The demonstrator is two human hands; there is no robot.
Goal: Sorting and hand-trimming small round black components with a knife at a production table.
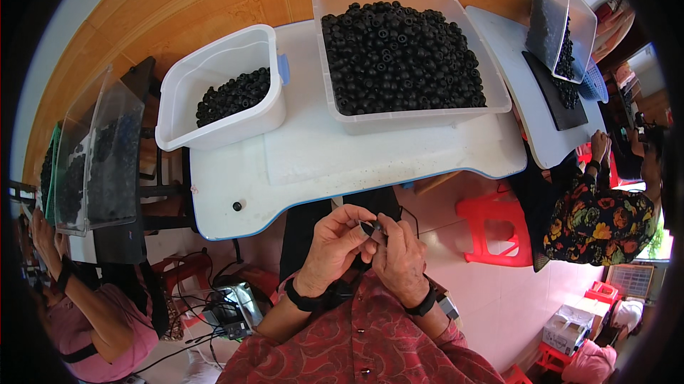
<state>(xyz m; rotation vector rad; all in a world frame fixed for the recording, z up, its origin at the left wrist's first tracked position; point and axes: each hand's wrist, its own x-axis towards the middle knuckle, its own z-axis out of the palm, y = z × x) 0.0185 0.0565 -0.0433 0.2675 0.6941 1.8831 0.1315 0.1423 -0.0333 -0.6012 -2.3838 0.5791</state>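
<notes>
Left hand (333, 245) pinches a small black piece (368, 228) between thumb and fingertips; right hand (402, 259) closed too, fingertips on a thin dark item (379, 230) right beside it, tool or part, can't tell, too small. Piece sits between the 2 hands, in front of the torso, just off the near edge of the white table (342, 159). Handling, my guess: light, stiff, not fragile, smooth enough to slip or roll; best hold is the outer sides, thumb opposite index. Outward: 1 loose black bead (237, 206) on the table, left side. Farther back, a white tub (242, 133) part filled with black beads, and right of it a translucent bin (420, 116) heaped with similar ones, some showing round holes. Red stool (499, 206) at right, 1 co-worker each side, floral shirt (602, 216) on the right one
</notes>
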